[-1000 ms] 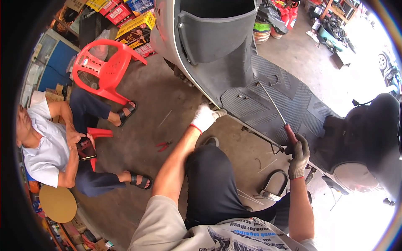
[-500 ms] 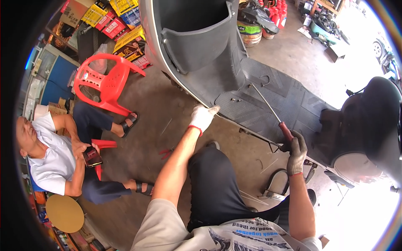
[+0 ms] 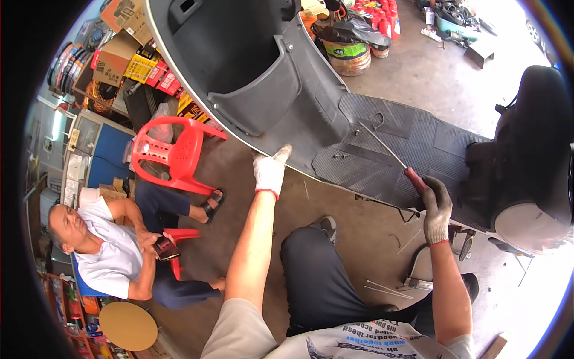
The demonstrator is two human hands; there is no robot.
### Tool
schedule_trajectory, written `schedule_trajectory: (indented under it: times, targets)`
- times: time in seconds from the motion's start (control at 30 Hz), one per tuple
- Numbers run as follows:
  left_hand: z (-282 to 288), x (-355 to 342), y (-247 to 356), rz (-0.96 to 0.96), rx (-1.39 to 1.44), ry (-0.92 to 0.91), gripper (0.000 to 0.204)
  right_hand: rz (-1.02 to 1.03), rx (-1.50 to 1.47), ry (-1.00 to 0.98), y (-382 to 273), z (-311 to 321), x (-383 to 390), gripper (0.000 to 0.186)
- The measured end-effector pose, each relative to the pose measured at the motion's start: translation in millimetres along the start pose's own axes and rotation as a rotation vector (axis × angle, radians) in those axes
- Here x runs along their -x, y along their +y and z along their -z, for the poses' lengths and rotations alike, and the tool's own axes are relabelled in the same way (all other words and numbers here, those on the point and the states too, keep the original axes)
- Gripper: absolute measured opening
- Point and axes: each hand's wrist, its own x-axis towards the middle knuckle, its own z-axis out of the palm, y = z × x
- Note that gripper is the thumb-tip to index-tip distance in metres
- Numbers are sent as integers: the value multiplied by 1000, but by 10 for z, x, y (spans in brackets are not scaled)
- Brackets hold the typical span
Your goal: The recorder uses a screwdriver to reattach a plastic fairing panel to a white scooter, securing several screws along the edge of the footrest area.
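Now the gloved right hand [image 3: 437,206] is clenching the red handle of a long screwdriver [image 3: 391,157], whose tip has been travelling along the scooter's ribbed floorboard [image 3: 412,143] and is reaching a screw near the front. The gloved left hand [image 3: 270,169], fingers extended, is still pressing on the grey leg shield's edge [image 3: 287,90]. Seemingly, the fastener is being engaged.

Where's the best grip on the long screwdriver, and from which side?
Probably the red handle, where the gloved right hand has it. The screwdriver slants with its thin bare shaft running up-left to the tip on the scooter floorboard, and the thick handle is the near, lower-right end. Coming from below right keeps the hand off the floorboard.
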Motion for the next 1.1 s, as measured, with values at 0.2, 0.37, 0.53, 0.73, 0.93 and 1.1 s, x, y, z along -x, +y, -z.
schedule_trajectory:
  times: [0.2,0.37,0.53,0.73,0.93,1.1]
  targets:
    - [19,59,86,120,-187,71,65,37,-26,1,51,0,38,33]
    - [99,33,74,54,-186,40,62,37,-31,7,69,3,43,35]
    - [241,6,394,96,-1,-136,57,24,-22,22,55,53,53,35]
    - [276,-51,256,-204,55,-68,56,43,-20,18,29,2,55,32]
    - [105,44,-246,251,196,-223,31,45,-87,-19,-33,97,74,32]
    - [-134,228,-348,415,445,-441,20,-131,-320,-137,-40,259,114,30]
